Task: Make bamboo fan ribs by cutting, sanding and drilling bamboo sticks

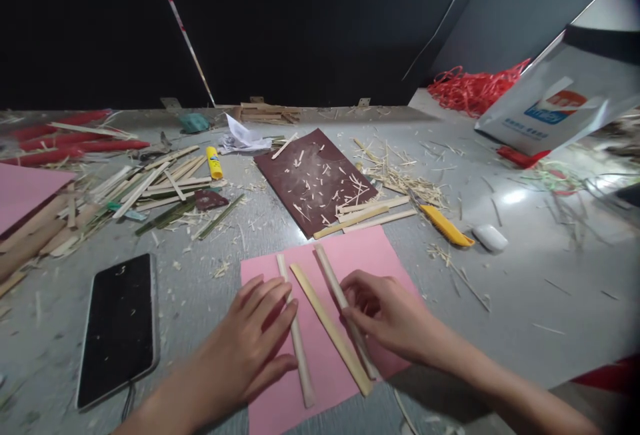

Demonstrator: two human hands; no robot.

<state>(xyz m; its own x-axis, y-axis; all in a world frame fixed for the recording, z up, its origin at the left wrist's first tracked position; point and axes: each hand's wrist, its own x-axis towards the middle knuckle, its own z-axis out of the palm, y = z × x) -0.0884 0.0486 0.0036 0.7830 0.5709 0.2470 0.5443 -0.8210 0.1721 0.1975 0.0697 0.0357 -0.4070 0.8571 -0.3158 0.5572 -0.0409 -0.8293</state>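
Three flat bamboo strips lie lengthwise on a sheet of pink paper (327, 255). My left hand (263, 335) rests over the paper's left side, fingers spread, its fingertips touching the pale left strip (301, 362). The yellower middle strip (330, 328) lies slanted between my hands, touched by neither. At the right strip (327, 268), my right hand (385, 312) is curled, with thumb and index finger pinched at the strip's edge; its other fingers are tucked partly out of sight.
Around the paper are a phone (120, 328), a dark red board (320, 175) with shavings, a yellow utility knife (445, 225), a white mouse-like object (490, 238) and a glue stick (214, 163). Bamboo strips (165, 182) pile at left. A white bag (560, 95) stands at right.
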